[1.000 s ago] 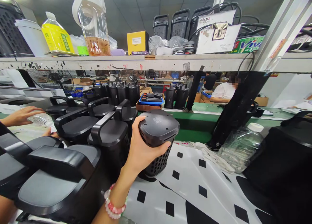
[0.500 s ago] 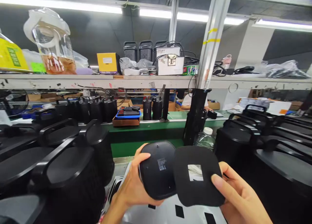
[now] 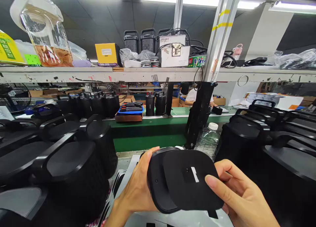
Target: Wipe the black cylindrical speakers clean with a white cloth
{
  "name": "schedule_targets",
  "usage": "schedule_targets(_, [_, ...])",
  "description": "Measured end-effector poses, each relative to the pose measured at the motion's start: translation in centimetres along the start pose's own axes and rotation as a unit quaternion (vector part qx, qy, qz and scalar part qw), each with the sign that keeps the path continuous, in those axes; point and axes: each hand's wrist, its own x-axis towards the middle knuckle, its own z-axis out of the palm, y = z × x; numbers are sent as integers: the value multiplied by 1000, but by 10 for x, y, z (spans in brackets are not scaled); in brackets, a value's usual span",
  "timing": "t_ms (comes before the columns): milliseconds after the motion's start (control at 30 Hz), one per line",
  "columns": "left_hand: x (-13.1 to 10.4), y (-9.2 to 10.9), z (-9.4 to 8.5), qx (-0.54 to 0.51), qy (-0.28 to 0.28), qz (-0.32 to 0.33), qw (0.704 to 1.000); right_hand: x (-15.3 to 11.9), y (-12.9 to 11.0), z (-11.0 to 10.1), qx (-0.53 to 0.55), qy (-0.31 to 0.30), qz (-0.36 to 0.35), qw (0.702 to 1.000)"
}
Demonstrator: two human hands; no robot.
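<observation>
L hand (image 3: 137, 184): grasping black container (image 3: 158, 192) from the L, fingers round its edge; flat end turned toward wearer. R hand (image 3: 237, 190): pinching black pad (image 3: 185, 192) by its R edge, thumb on near side. Neither hand free.

Position: pad overlaps the container's flat end but is set off to the R; a strip of that end is uncovered at L. White strip (image 3: 195, 174) shows approx. mid-pad, w/ small dot (image 3: 187, 170), prob. a screw, just L of it. Contact betw. pad and end: can't tell. Both items held over patterned sheet (image 3: 138, 218), betw. black bins at L (image 3: 71, 167) and black bins at R (image 3: 249, 128). Clear bottle (image 3: 207, 141) stands beyond R hand.

Step (judged): lining up pad on the end; not yet squared. Next move, in my judgement, calls for sliding pad L till outlines match all round, container kept steady, edges chk'd before any pressing.
</observation>
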Motion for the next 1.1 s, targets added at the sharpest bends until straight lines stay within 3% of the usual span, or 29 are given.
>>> schedule_targets(200, [-1,-1,1,-17,-4,-47,999,7,18,0,-24,-51,-76,996])
schedule_targets(300, [1,-2,1,-19,3,-38,999,6,23,3,-21,-71,-56,996])
schedule_targets(500, [1,-5,0,-37,16,-21,999,-2,16,16,3,-40,7,999])
schedule_targets(1100, [2,-3,-2,-31,24,-10,999,-2,8,24,4,-27,4,1000])
